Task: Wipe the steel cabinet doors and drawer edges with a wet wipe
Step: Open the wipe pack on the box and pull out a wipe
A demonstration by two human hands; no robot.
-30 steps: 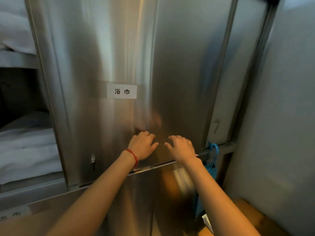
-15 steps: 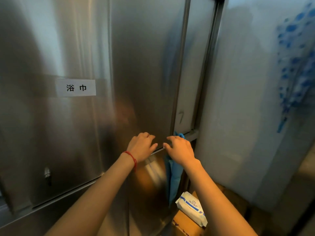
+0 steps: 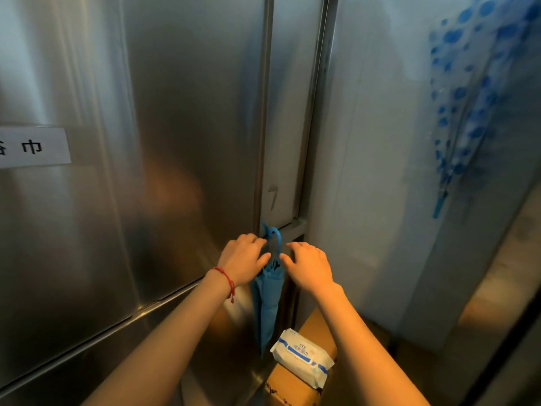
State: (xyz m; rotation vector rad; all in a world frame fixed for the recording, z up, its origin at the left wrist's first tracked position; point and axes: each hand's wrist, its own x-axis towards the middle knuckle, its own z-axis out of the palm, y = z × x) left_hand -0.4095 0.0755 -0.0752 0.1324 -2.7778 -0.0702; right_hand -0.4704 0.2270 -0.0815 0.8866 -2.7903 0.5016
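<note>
The steel cabinet door [image 3: 187, 118] fills the left and middle of the head view, with a lower steel panel [image 3: 96, 358] under it. My left hand [image 3: 244, 260], with a red string on its wrist, rests against the door's lower right corner, fingertips at the door's edge. My right hand [image 3: 307, 266] hovers just right of it with fingers spread, over the cabinet frame [image 3: 295, 227]. No wipe shows in either hand. A pack of wet wipes [image 3: 301, 357] lies on a cardboard box [image 3: 317, 326] below my right arm.
A folded blue umbrella [image 3: 268, 303] hangs by its hook from the frame's rail, between my two hands. A white label [image 3: 32, 146] is stuck on the door at the left. A white wall [image 3: 380, 171] stands close on the right, with a blue-dotted umbrella [image 3: 462, 106] hanging there.
Both hands have slid right along the door's bottom edge to its right corner by the blue umbrella. The view has turned right, so the wipe pack and box now show.
</note>
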